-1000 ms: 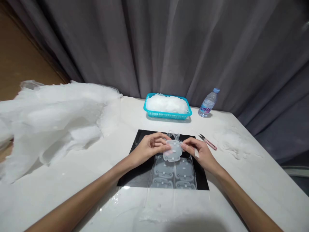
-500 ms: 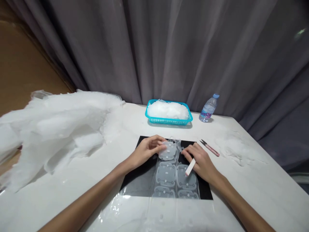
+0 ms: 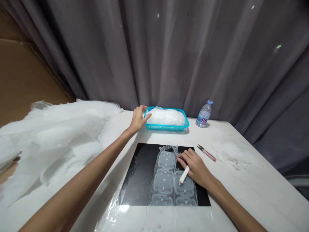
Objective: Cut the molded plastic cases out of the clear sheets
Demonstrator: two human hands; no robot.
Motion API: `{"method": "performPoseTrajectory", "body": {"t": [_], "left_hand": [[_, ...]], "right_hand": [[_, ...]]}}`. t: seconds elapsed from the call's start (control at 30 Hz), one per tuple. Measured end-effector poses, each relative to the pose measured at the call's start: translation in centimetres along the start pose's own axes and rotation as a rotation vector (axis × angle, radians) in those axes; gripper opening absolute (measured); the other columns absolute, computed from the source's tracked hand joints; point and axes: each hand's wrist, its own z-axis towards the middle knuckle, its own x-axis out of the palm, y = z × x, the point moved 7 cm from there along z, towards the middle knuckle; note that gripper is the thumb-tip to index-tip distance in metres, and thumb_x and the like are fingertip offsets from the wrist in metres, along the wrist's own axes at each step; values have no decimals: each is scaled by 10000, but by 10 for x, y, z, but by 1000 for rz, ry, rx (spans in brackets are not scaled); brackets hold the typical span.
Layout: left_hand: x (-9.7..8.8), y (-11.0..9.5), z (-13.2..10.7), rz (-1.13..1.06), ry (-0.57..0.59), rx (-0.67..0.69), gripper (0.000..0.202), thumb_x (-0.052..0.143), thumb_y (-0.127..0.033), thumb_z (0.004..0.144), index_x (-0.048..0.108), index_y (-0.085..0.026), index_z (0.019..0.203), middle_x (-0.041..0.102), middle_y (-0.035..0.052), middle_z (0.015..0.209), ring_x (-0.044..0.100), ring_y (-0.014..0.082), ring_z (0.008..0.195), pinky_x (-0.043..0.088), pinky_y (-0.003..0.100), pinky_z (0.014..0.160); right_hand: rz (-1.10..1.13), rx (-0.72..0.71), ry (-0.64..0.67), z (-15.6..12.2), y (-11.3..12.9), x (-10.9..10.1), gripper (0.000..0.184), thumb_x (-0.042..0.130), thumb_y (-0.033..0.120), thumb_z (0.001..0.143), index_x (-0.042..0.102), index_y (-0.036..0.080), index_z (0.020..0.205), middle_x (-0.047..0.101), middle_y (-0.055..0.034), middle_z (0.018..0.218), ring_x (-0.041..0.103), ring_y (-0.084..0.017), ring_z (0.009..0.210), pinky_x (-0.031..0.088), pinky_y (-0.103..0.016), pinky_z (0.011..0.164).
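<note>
Our left hand is curling loosely over the rim of the blue basket; if it is holding a piece, we cannot tell. Our right hand is gripping a white stick and pressing the plastic sheet underneath. Probably we are unloading; the next move is calling for peeling just beside that grip.

Grey pleated curtain behind a glossy white table, brown panel at far left.

Our left arm stretches from the lower left corner up to the upper centre, left hand palm down, fingers loosely curved. Our right forearm enters from the lower right, right hand low at centre, pinching a small white flat stick.
</note>
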Motion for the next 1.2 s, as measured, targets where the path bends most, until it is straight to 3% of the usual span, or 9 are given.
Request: {"method": "performPoseTrajectory", "body": {"t": [0.07,0.2,0.27,0.37,0.43,0.5,0.57,1.03,1.2], "left_hand": [[3,-12,-29,43,48,52,289,642,-412,934,588,-168,1078,626,129,1185,528,287,1171,373,470,1104],[20,-44,-120,57,389,154,229,659,-444,958,668,-216,977,694,47,1033,623,236,1015,467,373,993],[32,-55,-163,101,600,194,245,644,-465,987,688,-237,1067,692,50,1180,614,245,1131,451,380,1030],[40,-60,-197,181,733,223,377,623,-506,1004,636,-252,1282,647,67,1359,572,268,1258,404,428,1104],[43,-59,-201,219,747,234,450,622,-527,1000,613,-260,1362,631,74,1405,554,287,1293,389,456,1121],[45,-57,-199,251,749,238,495,631,-547,987,612,-275,1400,617,77,1432,537,306,1313,387,478,1123],[46,-55,-196,267,737,244,526,650,-565,968,619,-293,1416,611,78,1443,523,321,1322,391,494,1119],[45,-52,-195,328,692,227,558,658,-640,925,674,-326,1386,572,99,1483,504,365,1338,397,554,1111],[46,-50,-196,343,687,223,575,649,-657,922,676,-317,1385,565,111,1484,498,371,1353,385,559,1120]], "right_hand": [[23,-3,-14,0,-1,-4,278,396,276,1107,638,209,988,668,-85,933,558,-262,868,471,-407,796],[183,52,-105,-3,-5,-18,403,271,354,1132,636,211,1040,665,-108,1032,580,-264,997,476,-430,913],[357,130,-148,-5,-7,-25,505,209,480,1124,641,223,1073,659,-106,1075,598,-259,1026,485,-428,933],[630,268,-76,-4,-2,-23,599,186,603,1093,657,234,1067,653,-65,977,631,-205,805,522,-371,796],[728,325,15,-2,8,-17,484,356,587,1081,671,229,998,652,-38,916,635,-178,726,521,-335,746],[743,344,90,2,19,-11,322,565,510,1030,684,226,935,673,-29,917,665,-181,769,521,-314,756],[731,340,137,6,27,-5,219,669,440,980,703,228,934,700,-27,931,678,-187,806,525,-307,766],[622,242,161,7,32,9,167,658,371,1000,719,231,933,731,-24,947,687,-201,864,517,-332,834],[536,137,177,8,40,4,157,567,328,1052,677,239,985,721,-47,1014,675,-220,959,510,-364,909]]}}
